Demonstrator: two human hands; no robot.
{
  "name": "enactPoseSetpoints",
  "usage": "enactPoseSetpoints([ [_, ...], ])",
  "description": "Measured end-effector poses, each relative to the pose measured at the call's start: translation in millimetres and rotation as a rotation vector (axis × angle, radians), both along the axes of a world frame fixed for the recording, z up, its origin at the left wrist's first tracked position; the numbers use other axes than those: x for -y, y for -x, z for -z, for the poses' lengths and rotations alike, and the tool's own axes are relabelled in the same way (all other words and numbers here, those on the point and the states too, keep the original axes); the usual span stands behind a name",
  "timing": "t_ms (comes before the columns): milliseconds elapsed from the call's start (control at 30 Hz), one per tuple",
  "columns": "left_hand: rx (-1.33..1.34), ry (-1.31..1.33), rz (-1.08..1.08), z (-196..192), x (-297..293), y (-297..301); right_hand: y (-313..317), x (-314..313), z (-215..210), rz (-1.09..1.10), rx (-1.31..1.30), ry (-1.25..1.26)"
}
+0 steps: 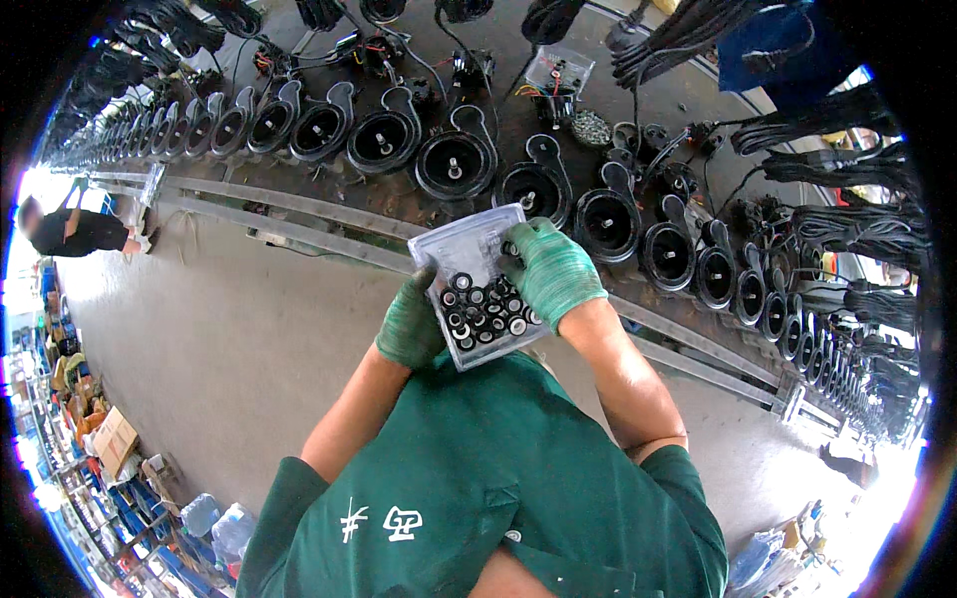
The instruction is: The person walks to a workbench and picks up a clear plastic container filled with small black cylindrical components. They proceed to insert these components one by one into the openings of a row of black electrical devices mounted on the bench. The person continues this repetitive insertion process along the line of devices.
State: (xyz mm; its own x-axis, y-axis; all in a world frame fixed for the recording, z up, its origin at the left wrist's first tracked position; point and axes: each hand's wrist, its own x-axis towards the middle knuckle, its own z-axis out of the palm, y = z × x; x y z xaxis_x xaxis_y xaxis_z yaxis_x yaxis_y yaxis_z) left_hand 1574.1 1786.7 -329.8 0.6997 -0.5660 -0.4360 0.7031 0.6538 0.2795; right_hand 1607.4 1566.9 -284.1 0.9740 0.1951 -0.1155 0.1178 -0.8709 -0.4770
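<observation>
Green-gloved left hand (411,324) grips a clear plastic tray of small black rings (477,284) at frame centre; right hand (551,271) pinches inside it, likely picking one for the black round housings (456,162) above.

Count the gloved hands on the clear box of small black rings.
2. The left hand grips the clear box at its left edge; the right hand reaches in over the black rings from the right. No others are visible.

I see one head view only: looks steeply down, close on both hands (488,299), bench (419,214) beyond them.
</observation>
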Motion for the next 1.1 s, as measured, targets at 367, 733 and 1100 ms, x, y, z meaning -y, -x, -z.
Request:
enactPoseSetpoints([
  [367, -0.039, 0.021, 0.007, -9.2, 14.7, 4.8, 7.4, 33.1, 8.0, 0.019, 0.414, -0.456],
  [733, 0.061, -0.174, -0.017, -9.9, 27.2, 16.0, -13.2, 138.5, 82.1, 0.19, 0.551, -0.111],
  [1100, 0.025, -0.081, -0.093, -5.3, 66.0, 37.5, 17.4, 130.5, 45.5, 0.148, 0.57, -0.194],
])
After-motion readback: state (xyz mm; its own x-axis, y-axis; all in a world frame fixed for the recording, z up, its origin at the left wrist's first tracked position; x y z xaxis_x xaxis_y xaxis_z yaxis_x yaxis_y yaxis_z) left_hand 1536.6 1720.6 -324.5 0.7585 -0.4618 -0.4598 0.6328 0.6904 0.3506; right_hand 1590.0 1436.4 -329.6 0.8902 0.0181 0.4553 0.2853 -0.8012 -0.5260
